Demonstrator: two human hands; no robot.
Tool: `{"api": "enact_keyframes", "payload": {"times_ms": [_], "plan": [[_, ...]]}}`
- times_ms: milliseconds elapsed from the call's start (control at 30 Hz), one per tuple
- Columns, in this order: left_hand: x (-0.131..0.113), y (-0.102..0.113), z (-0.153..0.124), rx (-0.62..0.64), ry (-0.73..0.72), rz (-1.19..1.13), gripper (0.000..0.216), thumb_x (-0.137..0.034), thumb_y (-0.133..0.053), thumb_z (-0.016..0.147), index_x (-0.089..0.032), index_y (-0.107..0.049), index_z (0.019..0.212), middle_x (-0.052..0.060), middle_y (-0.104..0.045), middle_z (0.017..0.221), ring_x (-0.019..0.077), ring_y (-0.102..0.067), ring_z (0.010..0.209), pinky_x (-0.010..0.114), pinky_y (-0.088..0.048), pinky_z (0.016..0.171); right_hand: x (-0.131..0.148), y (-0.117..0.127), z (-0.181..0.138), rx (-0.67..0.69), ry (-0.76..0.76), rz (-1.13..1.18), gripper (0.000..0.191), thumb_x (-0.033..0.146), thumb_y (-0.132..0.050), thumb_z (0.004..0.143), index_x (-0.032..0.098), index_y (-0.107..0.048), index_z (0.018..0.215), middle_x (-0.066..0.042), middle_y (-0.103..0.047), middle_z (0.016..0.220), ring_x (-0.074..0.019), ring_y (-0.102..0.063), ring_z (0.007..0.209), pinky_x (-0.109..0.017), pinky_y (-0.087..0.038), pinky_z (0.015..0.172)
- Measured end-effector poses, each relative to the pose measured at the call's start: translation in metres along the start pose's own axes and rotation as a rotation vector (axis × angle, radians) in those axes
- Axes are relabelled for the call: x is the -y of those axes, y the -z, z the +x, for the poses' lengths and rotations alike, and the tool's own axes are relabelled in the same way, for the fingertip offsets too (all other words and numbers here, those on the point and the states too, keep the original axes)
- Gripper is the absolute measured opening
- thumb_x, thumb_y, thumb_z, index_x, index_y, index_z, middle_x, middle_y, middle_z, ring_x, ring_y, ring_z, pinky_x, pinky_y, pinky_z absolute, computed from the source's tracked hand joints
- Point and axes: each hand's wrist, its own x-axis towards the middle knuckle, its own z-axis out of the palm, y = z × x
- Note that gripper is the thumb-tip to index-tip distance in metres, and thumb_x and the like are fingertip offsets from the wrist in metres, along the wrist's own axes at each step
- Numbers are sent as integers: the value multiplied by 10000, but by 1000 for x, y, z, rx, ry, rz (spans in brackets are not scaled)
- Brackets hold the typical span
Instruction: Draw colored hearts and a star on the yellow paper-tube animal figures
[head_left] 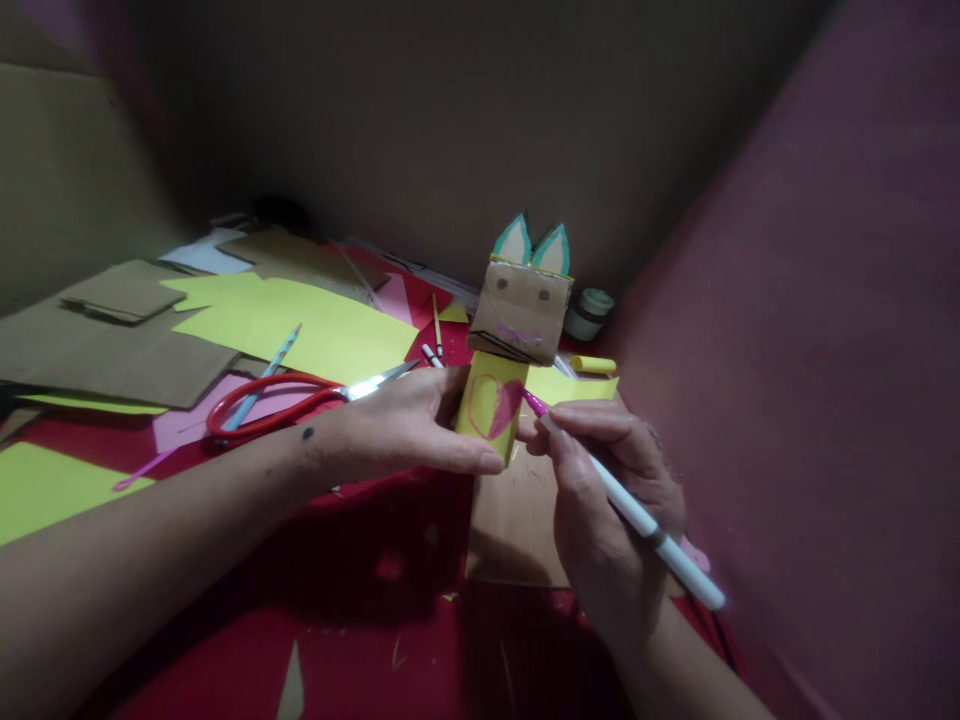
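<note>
Red tabletop (405, 640), dim pink wall (810, 320) at 3 o'clock. Left hand (405, 430) closed round the yellow body (486, 368) of the eared cardboard figure (517, 312), near view centre. Right hand (619, 480) pinches a white marker (626, 503), pink tip (534, 403) at the part-filled heart (501, 408). From the figure: red-handled scissors (337, 390) at 9, wooden board (517, 520) at 6, jar (590, 313) at 2.

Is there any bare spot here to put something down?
The roomiest patch is the red tabletop nearer the viewer than the left hand and left of the wooden board, with only small scraps. The board's near end, beside the right hand, also looks bare. Far left is crowded: scissors, yellow paper, cardboard.
</note>
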Motion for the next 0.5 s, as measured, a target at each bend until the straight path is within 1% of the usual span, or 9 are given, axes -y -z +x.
{"api": "enact_keyframes", "payload": {"times_ms": [133, 267, 400, 500], "plan": [[1, 0, 0, 1, 0, 16, 378, -264, -792, 852, -221, -698, 1216, 55, -731, 1262, 246, -661, 1177, 332, -484, 989, 1, -2, 1, 12, 18, 21, 204, 108, -629, 909, 260, -719, 1012, -8, -740, 985, -171, -743, 956, -345, -633, 875], [2, -1, 0, -18, 6, 59, 428, -308, -811, 833, -205, -677, 1226, 73, -734, 1256, 275, -667, 1173, 354, -500, 968, 2, -3, 1, -6, 16, 17, 193, 113, -631, 912, 262, -714, 1002, -2, -739, 953, -158, -741, 879, -330, -642, 812], [2, -2, 1, -13, -12, 67, 411, -315, -804, 835, -206, -674, 1209, 73, -731, 1261, 276, -659, 1192, 352, -501, 975, 3, -3, 2, 10, 17, 49, 214, 105, -622, 918, 268, -714, 1021, -7, -741, 990, -172, -744, 954, -365, -643, 881], [3, -1, 0, -30, 0, 89, 431, -331, -806, 827, -207, -668, 1216, 74, -739, 1226, 281, -669, 1160, 362, -513, 953, 3, -2, 2, 22, 13, 61, 223, 96, -621, 920, 269, -718, 1025, 0, -734, 982, -157, -740, 940, -339, -640, 881]]}}
